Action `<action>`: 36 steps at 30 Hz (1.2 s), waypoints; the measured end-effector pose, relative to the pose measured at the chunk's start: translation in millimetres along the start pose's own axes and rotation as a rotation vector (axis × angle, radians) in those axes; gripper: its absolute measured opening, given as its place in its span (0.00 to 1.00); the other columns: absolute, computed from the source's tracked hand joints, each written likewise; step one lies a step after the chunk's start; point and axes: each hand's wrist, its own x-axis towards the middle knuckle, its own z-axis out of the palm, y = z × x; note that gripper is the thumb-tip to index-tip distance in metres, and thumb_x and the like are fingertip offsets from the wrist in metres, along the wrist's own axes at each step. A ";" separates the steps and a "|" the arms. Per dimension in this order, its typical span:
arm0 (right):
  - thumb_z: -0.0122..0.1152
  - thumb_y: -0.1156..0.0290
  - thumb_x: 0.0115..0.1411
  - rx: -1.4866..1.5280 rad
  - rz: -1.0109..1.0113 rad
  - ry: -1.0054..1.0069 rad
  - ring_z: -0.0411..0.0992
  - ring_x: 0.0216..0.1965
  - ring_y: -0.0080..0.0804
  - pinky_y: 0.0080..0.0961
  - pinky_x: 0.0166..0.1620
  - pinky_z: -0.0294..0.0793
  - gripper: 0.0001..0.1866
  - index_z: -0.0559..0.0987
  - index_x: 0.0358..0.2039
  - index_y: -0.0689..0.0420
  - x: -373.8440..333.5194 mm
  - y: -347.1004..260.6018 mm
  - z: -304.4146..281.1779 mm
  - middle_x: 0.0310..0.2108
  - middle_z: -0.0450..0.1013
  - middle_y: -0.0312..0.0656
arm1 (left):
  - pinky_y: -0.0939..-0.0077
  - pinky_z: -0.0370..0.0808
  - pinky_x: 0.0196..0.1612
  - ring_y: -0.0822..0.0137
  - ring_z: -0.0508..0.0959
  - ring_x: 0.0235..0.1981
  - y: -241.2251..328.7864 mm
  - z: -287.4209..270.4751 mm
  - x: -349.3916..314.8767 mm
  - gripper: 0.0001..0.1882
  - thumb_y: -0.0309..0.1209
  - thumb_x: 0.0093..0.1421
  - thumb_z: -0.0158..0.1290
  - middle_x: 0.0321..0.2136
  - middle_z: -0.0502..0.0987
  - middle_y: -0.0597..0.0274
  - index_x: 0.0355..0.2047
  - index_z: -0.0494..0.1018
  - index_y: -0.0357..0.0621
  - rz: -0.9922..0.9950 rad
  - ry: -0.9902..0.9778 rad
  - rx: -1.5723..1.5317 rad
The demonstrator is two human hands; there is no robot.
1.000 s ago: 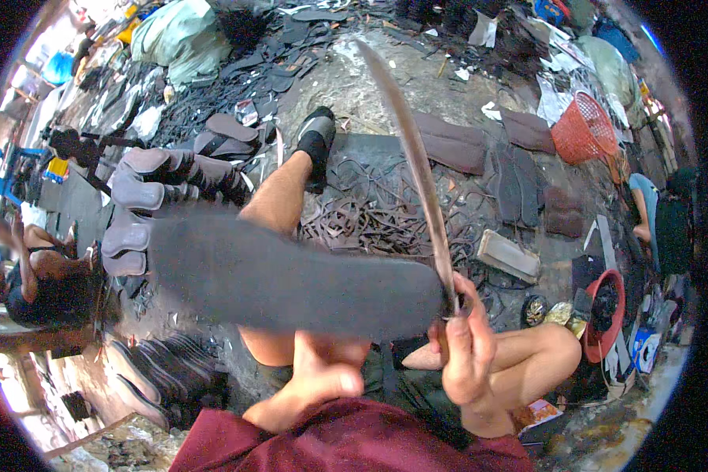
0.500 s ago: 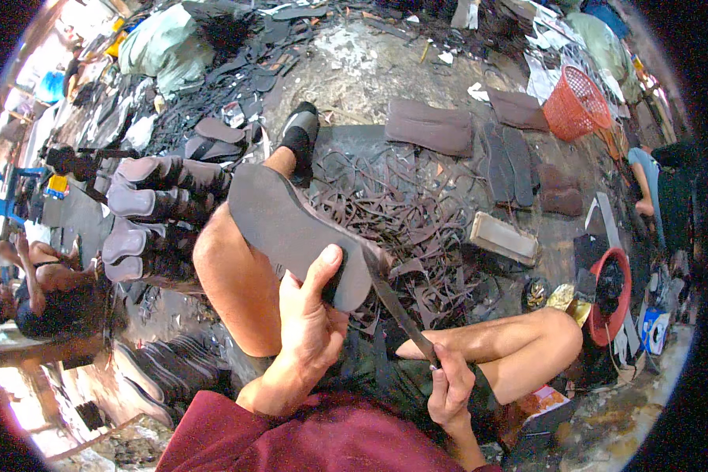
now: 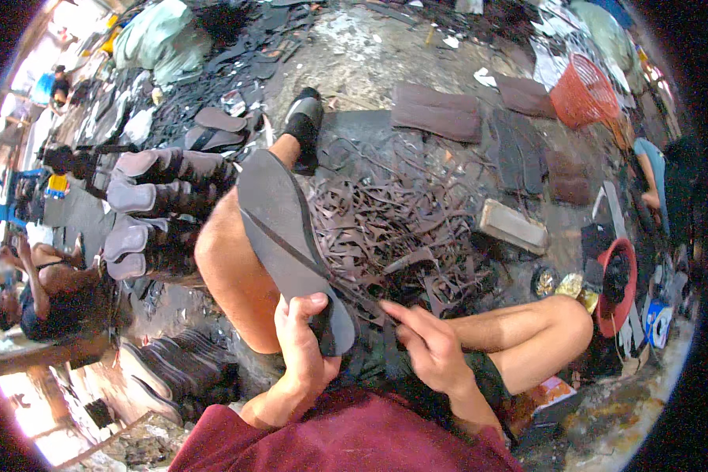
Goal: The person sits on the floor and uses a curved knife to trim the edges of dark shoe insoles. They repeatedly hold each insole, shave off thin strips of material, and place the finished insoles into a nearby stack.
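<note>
My left hand (image 3: 303, 334) is closed round the near end of a grey shoe sole (image 3: 279, 212), its thumb lying on the flat face. The sole tilts up over my bent left knee, and a dark band crosses its face. From its right edge a narrow dark strip (image 3: 358, 297) reaches toward my right hand (image 3: 433, 350). That hand's index finger points at the strip's end while the other fingers are curled; what they grip is hidden. Below the sole spreads a heap of dark trimmed strips (image 3: 401, 236).
Rows of stacked soles (image 3: 134, 197) stand at the left. Dark sheets (image 3: 436, 112) and a pale rectangular block (image 3: 513, 226) lie beyond the heap. An orange basket (image 3: 582, 90) and a red bowl (image 3: 617, 287) are at the right. Another person (image 3: 51, 287) sits far left.
The sole has turned more upright and its near end has come down toward me. My right hand has moved up and left, closer to the sole's edge, with its index finger now stretched out.
</note>
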 end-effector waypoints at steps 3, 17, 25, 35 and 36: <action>0.53 0.79 0.62 0.000 0.050 0.015 0.77 0.40 0.42 0.31 0.48 0.73 0.15 0.78 0.49 0.66 -45.1 10.9 -16.7 0.38 0.78 0.49 | 0.66 0.75 0.39 0.63 0.76 0.33 22.8 -3.4 -1.4 0.17 0.33 0.51 0.51 0.32 0.74 0.60 0.42 0.69 0.41 -0.054 -0.054 -0.064; 0.52 0.67 0.68 0.033 -0.068 0.291 0.67 0.27 0.29 0.25 0.31 0.68 0.20 0.73 0.59 0.53 97.7 16.3 72.9 0.30 0.71 0.37 | 0.67 0.76 0.24 0.60 0.75 0.20 -4.5 -3.3 -2.6 0.24 0.39 0.51 0.51 0.27 0.76 0.59 0.47 0.67 0.41 0.099 -0.059 0.133; 0.72 0.72 0.54 0.994 0.069 0.274 0.72 0.36 0.25 0.25 0.44 0.74 0.37 0.65 0.63 0.57 150.2 7.3 33.5 0.42 0.74 0.36 | 0.74 0.72 0.14 0.67 0.71 0.13 -31.5 -20.2 24.8 0.38 0.55 0.69 0.39 0.20 0.68 0.56 0.70 0.47 0.48 -0.937 -1.247 -1.219; 0.72 0.65 0.54 0.641 0.087 0.611 0.71 0.44 0.25 0.24 0.46 0.73 0.32 0.71 0.57 0.56 160.6 23.1 -37.0 0.45 0.72 0.37 | 0.68 0.78 0.49 0.69 0.77 0.49 -26.3 -31.8 48.5 0.22 0.25 0.57 0.63 0.47 0.78 0.61 0.52 0.74 0.37 -0.149 -0.759 0.256; 0.71 0.62 0.56 0.668 0.103 0.630 0.71 0.42 0.24 0.23 0.43 0.74 0.30 0.70 0.57 0.56 160.1 26.3 -40.0 0.45 0.72 0.37 | 0.68 0.78 0.49 0.69 0.77 0.48 -27.0 -24.9 49.0 0.21 0.26 0.58 0.62 0.47 0.78 0.60 0.52 0.74 0.37 -0.139 -0.739 0.240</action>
